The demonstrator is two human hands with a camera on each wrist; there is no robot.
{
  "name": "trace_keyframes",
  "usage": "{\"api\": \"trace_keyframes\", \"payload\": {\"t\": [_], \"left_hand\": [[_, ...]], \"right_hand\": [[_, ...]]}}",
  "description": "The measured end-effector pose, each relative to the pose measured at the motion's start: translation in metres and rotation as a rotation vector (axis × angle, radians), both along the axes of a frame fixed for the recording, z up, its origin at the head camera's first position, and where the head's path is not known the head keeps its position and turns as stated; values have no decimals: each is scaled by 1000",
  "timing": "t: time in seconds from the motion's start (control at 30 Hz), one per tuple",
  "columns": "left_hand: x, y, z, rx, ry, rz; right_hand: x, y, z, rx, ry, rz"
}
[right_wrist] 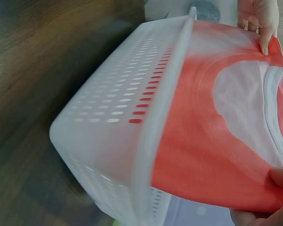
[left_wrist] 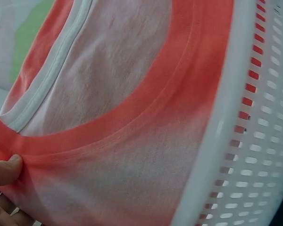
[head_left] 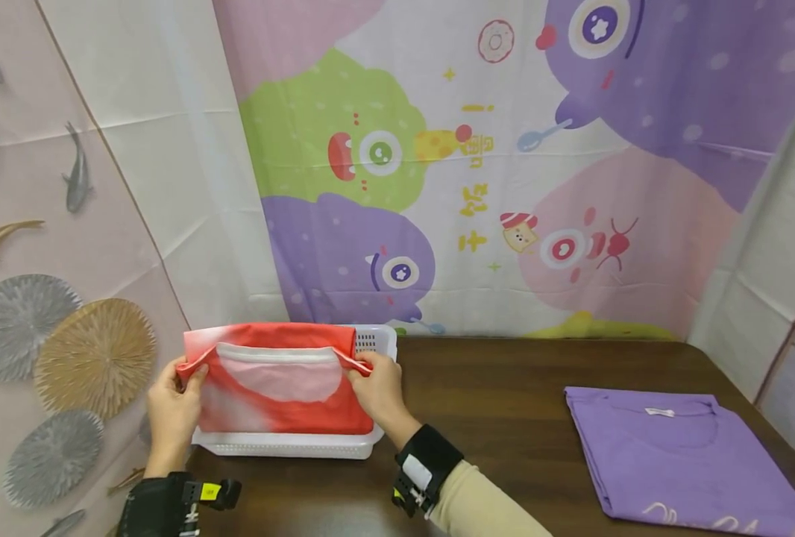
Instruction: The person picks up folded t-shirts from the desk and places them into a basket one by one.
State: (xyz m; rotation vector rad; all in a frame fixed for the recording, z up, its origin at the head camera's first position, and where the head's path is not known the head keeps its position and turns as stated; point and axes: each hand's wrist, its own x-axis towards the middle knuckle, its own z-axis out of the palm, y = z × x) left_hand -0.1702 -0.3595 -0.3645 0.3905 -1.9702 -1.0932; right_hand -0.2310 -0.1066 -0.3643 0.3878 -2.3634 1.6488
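Note:
A red and white T-shirt [head_left: 283,414] lies folded in a white perforated plastic basket [head_left: 290,447], its neckline with a white inner band facing up. My left hand [head_left: 174,406] pinches the left shoulder of the shirt between thumb and fingers. On the other side, my right hand [head_left: 380,391] pinches the right shoulder beside the collar. In the left wrist view the left thumb [left_wrist: 8,169] presses on the red fabric at the collar's end. The right wrist view shows the shirt [right_wrist: 217,155] reaching above the basket's rim [right_wrist: 155,141]. The basket's inside is mostly hidden by the shirt.
A folded purple T-shirt [head_left: 679,455] lies on the right of the dark wooden table [head_left: 491,403]. Behind the table hangs a cartoon-print curtain [head_left: 478,283]. A patterned wall covering [head_left: 102,358] stands close on the left.

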Motion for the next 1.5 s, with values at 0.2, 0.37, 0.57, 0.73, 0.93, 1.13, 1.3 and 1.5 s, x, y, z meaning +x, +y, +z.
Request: {"api": "trace_keyframes", "payload": {"t": [0.2,0.37,0.57,0.73,0.93,1.13,1.3,1.5], "left_hand": [[1,-3,-12,4,9,-4],[2,-5,-17,31,-15,-8],[2,-7,-20,56,-49,7],[2,-8,-25,42,-116,29],[3,-10,-34,21,-174,52],[5,-14,-39,0,-229,67],[5,-14,-41,-26,-328,33],[4,-13,-44,-79,-352,12]], "right_hand": [[-1,-3,-10,17,-26,16],[-1,-5,-15,19,-58,24],[0,-10,-19,7,-96,27],[-1,-12,-26,28,-117,16],[-2,-15,-35,47,-122,19],[-2,-18,-40,65,-84,19],[-3,-18,-46,72,-83,8],[-4,-22,-56,111,-77,9]]}}
